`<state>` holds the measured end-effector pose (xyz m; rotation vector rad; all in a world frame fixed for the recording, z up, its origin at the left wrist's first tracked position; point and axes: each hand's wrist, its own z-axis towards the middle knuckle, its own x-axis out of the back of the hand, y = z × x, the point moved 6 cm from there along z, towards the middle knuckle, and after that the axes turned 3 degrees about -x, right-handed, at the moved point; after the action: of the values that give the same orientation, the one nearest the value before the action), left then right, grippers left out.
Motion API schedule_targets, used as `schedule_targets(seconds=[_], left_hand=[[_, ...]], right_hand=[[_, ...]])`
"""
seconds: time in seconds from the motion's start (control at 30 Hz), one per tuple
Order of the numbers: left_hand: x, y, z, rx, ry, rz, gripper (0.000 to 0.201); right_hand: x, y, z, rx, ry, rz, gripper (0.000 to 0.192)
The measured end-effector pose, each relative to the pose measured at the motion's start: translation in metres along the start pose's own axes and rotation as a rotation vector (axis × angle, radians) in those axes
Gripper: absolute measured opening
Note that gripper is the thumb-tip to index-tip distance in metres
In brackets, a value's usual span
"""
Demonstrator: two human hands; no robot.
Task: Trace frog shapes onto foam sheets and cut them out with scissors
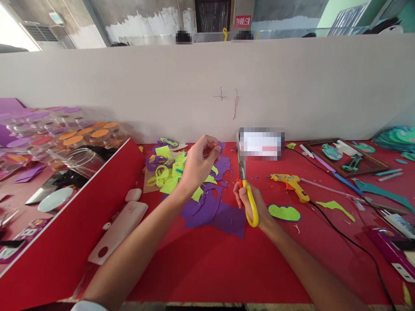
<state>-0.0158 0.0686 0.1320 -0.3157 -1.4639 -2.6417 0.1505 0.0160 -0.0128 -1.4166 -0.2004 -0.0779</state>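
Two hands at work over a red surface (207,268) strewn with foam offcuts: my left hand (197,164) has its fingers (212,149) pinched together on a small purple scrap (221,147), held up just above the purple and yellow-green offcuts (181,177). My right hand (251,203) is clamped through the yellow handles of the scissors (244,190), well clear of the scrap. Blades stand nearly upright in view, tips pointing away from me toward the grey partition (207,86), long axis running from my palm straight ahead; whether the blades are parted I cannot tell. Cutting cleanly, I judge, means feeding the scrap into the blades, thumb kept back. A yellow glue gun (290,183) lies just right.
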Motion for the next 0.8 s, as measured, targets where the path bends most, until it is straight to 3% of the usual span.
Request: schedule_targets(seconds=[0.43,0.8], left_hand=[[-0.011,0.005,-0.010,0.068,-0.077,0.000,0.017],[-0.012,0.009,-0.010,0.058,-0.092,0.065,0.013]], right_hand=[[-0.002,-0.024,-0.008,0.014,-0.058,-0.129,0.060],[-0.001,-0.023,-0.007,0.001,-0.039,-0.147,0.058]])
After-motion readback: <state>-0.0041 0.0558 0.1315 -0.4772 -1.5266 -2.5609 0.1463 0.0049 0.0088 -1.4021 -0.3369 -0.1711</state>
